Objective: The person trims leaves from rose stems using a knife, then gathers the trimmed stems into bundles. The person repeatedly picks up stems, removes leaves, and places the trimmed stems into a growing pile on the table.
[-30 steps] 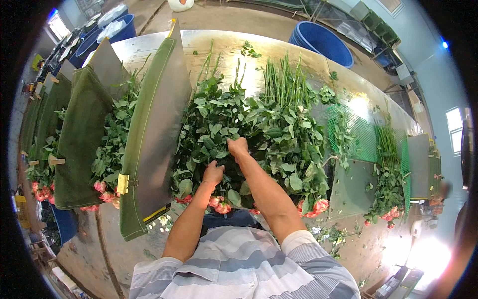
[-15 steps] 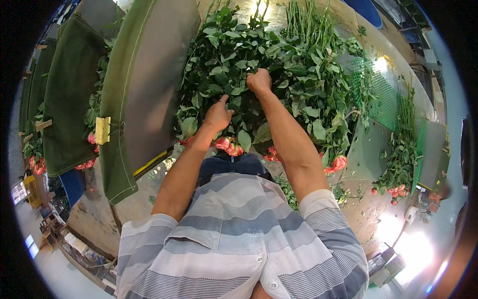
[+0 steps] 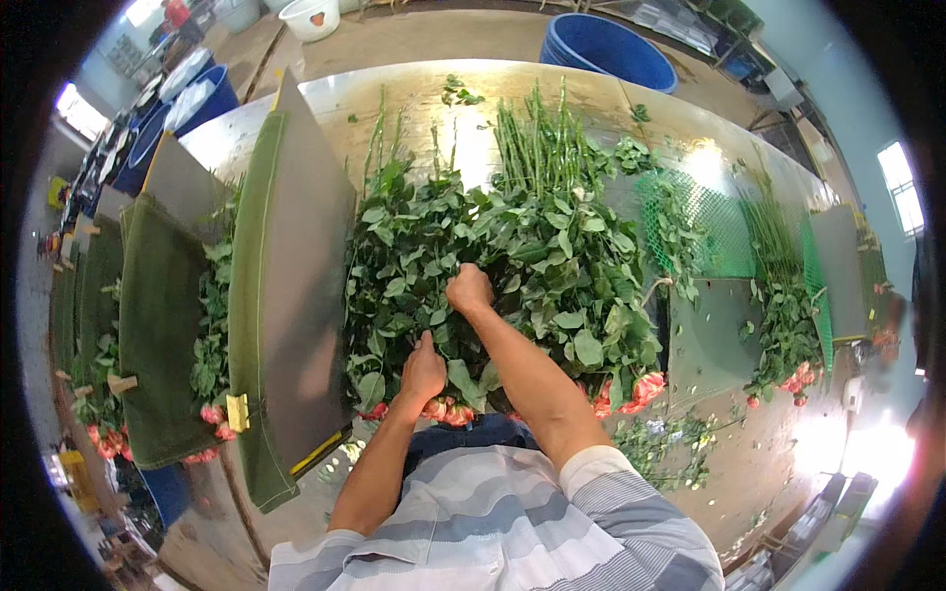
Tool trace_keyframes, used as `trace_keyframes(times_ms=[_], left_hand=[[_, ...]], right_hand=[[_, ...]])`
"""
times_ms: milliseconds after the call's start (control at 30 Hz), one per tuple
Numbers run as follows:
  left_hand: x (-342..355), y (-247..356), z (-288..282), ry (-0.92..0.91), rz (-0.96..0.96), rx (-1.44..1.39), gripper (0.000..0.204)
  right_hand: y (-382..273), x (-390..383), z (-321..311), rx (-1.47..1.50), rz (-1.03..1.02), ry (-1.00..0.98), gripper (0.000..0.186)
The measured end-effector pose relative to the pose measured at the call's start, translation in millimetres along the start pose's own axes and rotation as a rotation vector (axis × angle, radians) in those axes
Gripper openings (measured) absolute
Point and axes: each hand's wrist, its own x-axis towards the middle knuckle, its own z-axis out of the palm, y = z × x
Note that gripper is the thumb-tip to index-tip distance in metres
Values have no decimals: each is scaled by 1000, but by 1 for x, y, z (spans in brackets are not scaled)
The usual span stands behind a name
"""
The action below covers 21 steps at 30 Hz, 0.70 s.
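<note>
A thick heap of leafy cut roses [image 3: 552, 246] lies on the table in front of me, stems pointing away and red-pink blooms toward my body. My right hand [image 3: 470, 289] is closed among the leaves in the heap's middle, apparently round a rose stem; the leaves hide most of the stem. Nearer to me and to the left, my left hand [image 3: 424, 372] touches the foliage with a finger stretched out and the thumb apart from it. Just below that hand are several rose blooms [image 3: 448, 411].
An upright divider board [image 3: 296, 276] edged in green cloth stands left of the heap, with a yellow clip [image 3: 237, 413]. Green plastic mesh [image 3: 724, 231] and another rose bunch [image 3: 783, 305] lie to the right. Beyond the table's far edge stands a blue tub [image 3: 606, 54].
The view has tilted up, bringing the table's far edge and tubs into sight. My hands appear lower in the picture, still in the foliage; the right one remains closed.
</note>
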Motion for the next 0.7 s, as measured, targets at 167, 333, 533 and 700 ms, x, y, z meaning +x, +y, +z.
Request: trace_keyframes(times_ms=[167, 333, 533, 700], left_hand=[[9, -7, -9, -97, 26, -126, 57], [10, 7, -18, -231, -106, -182, 57], [4, 12, -30, -214, -122, -248, 57], [0, 8, -27, -64, -110, -264, 58]], right_hand=[[9, 8, 8, -1, -9, 84, 24], [4, 5, -7, 28, 44, -37, 24], [-2, -3, -4, 4, -36, 27, 15], [0, -3, -6, 52, 10, -42, 27]])
